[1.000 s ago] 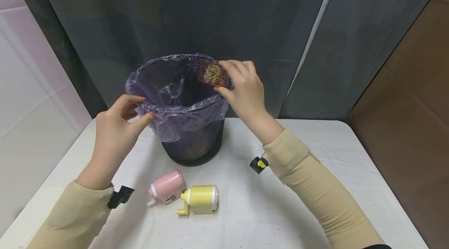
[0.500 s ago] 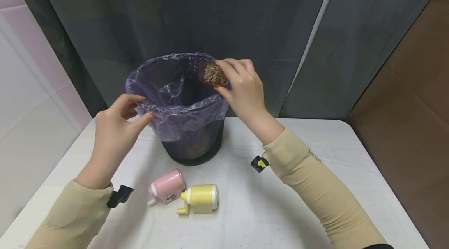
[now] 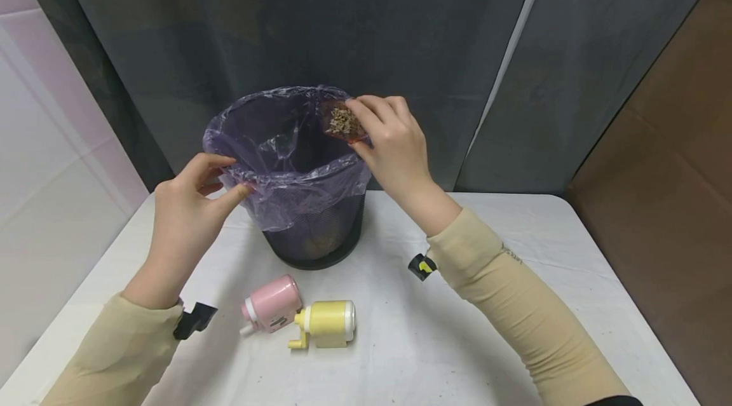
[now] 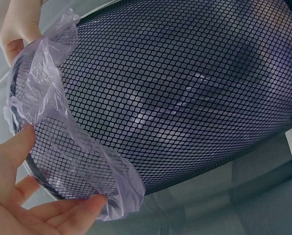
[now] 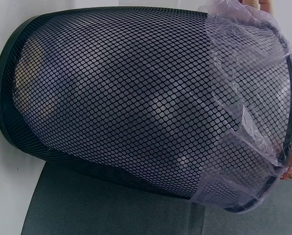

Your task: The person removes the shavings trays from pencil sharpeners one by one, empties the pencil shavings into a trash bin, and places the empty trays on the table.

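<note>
A black mesh trash can (image 3: 311,247) stands on the table, lined with a purple plastic bag (image 3: 286,193) folded over its rim. My left hand (image 3: 189,203) holds the can's near-left rim through the bag; its thumb and fingers show on the liner in the left wrist view. At the far-right rim, my right hand (image 3: 397,145) holds a small see-through red shavings tray (image 3: 345,138) tilted over the can's mouth. Pale shavings (image 3: 343,120) lie in the tray. A pink crank pencil sharpener (image 3: 274,304) and a yellow one (image 3: 328,323) lie in front of the can.
White cloth covers the table (image 3: 457,342), with small dark specks on it. A dark grey curtain (image 3: 372,18) hangs behind the can. A pale panel (image 3: 57,158) is on the left and a brown one (image 3: 663,158) on the right.
My right hand has shifted slightly left with the tray, and the shavings visible in it look fewer. The left hand, can and sharpeners stay put.
</note>
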Motion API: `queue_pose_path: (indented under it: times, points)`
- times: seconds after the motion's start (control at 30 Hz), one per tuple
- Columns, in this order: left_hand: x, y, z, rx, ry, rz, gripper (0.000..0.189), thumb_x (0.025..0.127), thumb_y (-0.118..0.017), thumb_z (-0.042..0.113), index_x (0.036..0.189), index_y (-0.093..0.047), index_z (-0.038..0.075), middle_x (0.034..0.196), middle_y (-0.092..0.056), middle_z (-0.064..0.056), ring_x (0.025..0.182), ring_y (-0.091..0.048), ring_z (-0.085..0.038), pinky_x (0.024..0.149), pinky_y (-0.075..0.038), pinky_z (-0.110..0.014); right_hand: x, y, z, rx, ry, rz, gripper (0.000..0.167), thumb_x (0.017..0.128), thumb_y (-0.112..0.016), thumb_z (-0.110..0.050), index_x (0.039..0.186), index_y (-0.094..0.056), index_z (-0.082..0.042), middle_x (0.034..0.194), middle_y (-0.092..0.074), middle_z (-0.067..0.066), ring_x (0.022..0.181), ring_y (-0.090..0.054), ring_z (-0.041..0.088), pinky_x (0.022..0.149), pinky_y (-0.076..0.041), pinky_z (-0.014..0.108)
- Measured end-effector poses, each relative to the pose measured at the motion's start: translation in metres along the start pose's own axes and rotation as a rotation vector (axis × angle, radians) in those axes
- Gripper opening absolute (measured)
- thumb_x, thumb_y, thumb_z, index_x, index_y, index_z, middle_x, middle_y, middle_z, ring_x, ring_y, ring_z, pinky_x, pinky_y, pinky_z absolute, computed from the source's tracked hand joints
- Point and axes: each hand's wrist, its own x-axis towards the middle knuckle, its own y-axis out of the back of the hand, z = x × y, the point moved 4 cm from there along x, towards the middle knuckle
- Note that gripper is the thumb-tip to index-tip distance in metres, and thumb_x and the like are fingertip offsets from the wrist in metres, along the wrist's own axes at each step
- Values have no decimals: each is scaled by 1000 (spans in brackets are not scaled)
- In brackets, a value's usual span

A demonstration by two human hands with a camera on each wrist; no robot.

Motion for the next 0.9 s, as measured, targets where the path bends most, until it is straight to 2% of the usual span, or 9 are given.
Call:
queue_pose_path:
  times: [0.37, 0.57, 0.9]
  points:
    - [0, -1, -2, 1, 8, -8, 35, 80, -78, 10, 112, -64, 5, 102, -69, -15, 94, -67, -32, 80, -44, -7, -1, -1, -2, -16, 31, 12, 45, 76, -81, -8, 118, -67, -9, 116, -63, 7, 100, -52, 25, 82, -49, 36]
    - [0, -1, -1, 1, 11, -3, 35, 79, -79, 10, 111, -64, 5, 101, -69, -15, 94, -67, -33, 79, -43, -5, 0, -1, -4, -30, 44, 3, 44, 77, -80, -8, 118, -67, -10, 117, -63, 7, 100, -52, 25, 83, -49, 36]
    - [0, -1, -1, 0, 9, 2, 35, 79, -78, 8, 111, -64, 4, 100, -69, -15, 92, -67, -32, 82, -47, -13, 0, 0, -8, -76, 87, 8, 46, 76, -79, -4, 120, -67, -12, 119, -62, 6, 98, -53, 25, 81, -49, 35]
